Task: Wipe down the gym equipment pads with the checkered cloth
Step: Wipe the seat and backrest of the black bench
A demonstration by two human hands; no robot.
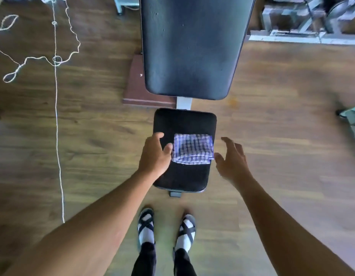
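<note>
A folded purple-and-white checkered cloth (193,148) lies on the black seat pad (182,176) of a weight bench. Beyond it stretches the long black back pad (192,46). My left hand (155,154) hovers at the cloth's left edge, fingers apart, thumb touching or almost touching the fabric. To the cloth's right, my right hand (232,158) has its fingers spread, with the fingertips close to the cloth's lower right corner. Neither hand holds anything.
The bench stands on a wooden floor. A reddish-brown board (134,86) lies to the left of the back pad. A white cord (57,116) trails across the floor at left. Grey metal machine frames (304,26) stand at the top right. My sandalled feet (166,228) are below the seat.
</note>
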